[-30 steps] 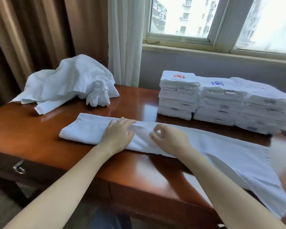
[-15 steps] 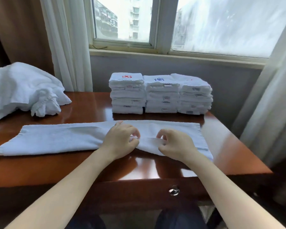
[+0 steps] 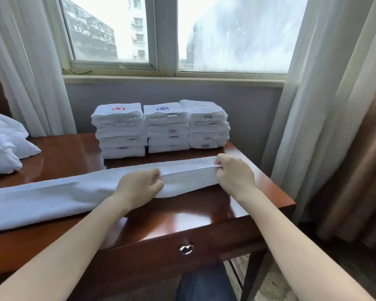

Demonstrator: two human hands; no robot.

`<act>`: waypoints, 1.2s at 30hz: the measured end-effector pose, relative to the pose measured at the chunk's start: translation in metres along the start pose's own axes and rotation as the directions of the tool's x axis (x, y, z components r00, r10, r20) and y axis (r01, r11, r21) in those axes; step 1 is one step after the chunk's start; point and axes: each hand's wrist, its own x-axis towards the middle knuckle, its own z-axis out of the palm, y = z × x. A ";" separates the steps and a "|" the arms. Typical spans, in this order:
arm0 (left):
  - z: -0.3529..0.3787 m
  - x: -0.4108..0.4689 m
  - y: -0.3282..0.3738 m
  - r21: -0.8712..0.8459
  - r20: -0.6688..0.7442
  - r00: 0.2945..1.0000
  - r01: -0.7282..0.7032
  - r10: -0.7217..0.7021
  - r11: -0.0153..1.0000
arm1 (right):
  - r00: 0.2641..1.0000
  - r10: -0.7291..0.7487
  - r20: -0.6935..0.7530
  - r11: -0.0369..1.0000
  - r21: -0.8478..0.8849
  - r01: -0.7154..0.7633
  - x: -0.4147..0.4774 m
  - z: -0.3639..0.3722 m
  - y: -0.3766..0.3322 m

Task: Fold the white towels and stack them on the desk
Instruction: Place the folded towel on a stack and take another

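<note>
A long white towel [image 3: 52, 196], folded lengthwise into a strip, lies across the wooden desk [image 3: 200, 211]. My left hand [image 3: 139, 187] grips the strip near its middle with curled fingers. My right hand [image 3: 234, 172] pinches the strip's right end, which is lifted slightly off the desk. Behind them stand three stacks of folded white towels [image 3: 161, 127], side by side at the desk's back edge. A heap of unfolded white towels [image 3: 2, 146] sits at the far left.
The desk's right edge runs just right of my right hand. A drawer with a metal knob [image 3: 186, 249] faces me. Curtains [image 3: 326, 105] hang at both sides of the window. The sill and wall stand behind the stacks.
My view has swung right. My right hand has slid along the towel to its right end and lifted it; my left hand has closed on the strip's middle.
</note>
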 end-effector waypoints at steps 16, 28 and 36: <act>0.025 0.061 -0.028 -0.002 0.067 0.998 -0.010 0.010 1.000 | 0.987 0.118 0.106 0.990 -0.083 -0.109 0.075 0.065 0.037; 0.041 0.056 -0.025 0.035 -0.115 0.989 0.102 -0.097 0.994 | 0.978 0.141 0.151 0.907 -0.416 -0.066 0.074 0.062 0.030; 0.031 0.051 -0.033 0.061 -0.073 0.993 0.095 -0.090 0.994 | 0.904 -0.304 0.299 0.950 0.024 0.312 0.039 0.092 -0.059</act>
